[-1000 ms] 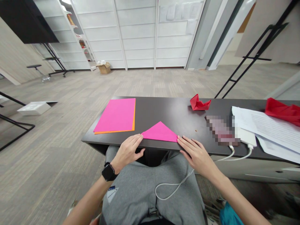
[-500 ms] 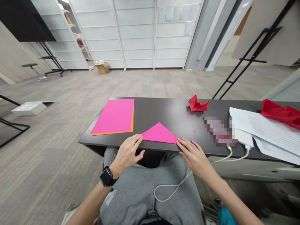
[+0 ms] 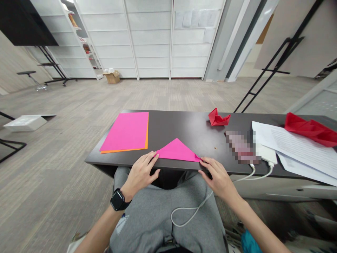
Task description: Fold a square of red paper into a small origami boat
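Observation:
A pink paper folded into a triangle [image 3: 177,151] lies flat at the near edge of the dark table [image 3: 189,128]. My left hand [image 3: 140,174], with a black watch on its wrist, rests at the table's edge, its fingertips touching the triangle's left corner. My right hand [image 3: 217,175] has its fingers curled and pinches the triangle's right corner, lifting it slightly.
A stack of pink and orange sheets [image 3: 126,133] lies on the left of the table. A folded red paper shape [image 3: 218,118] sits at the far edge. White papers [image 3: 297,147], red cloth [image 3: 310,128], a white charger [image 3: 265,154] and cable [image 3: 189,211] are on the right.
My right hand's fingers have gone from lying flat beside the triangle to curling round its right corner and pinching it. The left hand has stayed at the left corner.

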The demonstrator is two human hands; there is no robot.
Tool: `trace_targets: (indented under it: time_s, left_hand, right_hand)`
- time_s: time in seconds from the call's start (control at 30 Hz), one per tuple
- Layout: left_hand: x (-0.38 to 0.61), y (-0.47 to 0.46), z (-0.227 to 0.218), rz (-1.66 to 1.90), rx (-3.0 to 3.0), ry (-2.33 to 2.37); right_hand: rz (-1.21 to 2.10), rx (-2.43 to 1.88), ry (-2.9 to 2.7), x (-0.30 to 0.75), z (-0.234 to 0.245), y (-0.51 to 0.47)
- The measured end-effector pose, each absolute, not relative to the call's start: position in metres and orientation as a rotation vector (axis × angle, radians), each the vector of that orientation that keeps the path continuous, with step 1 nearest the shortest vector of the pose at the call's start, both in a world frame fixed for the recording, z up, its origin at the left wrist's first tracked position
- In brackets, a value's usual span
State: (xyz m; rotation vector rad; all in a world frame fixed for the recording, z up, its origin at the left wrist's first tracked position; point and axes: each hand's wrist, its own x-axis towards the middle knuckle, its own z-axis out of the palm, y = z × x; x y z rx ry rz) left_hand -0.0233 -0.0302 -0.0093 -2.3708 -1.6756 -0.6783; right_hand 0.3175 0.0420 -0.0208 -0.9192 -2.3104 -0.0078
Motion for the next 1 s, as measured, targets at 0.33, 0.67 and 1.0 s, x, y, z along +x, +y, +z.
trace_targets:
  time_s: [0.33,0.67,1.0]
  left_hand:
    - [-0.018,-0.021,0.006,-0.928,-2.343,-1.894]
    - [-0.011,-0.004,0.008,-1.144,-2.245,-2.093]
    - [-0.01,0.006,0.01,-1.723,-2.126,-2.259]
  right_hand:
    - [0.202,-1.174,-2.12,0.302,-0.009,0.046]
    - [0.143,-1.308,-2.084,0.287,-0.005,0.051]
    - [0.337,-1.283,-1.952,0.275,-0.001,0.056]
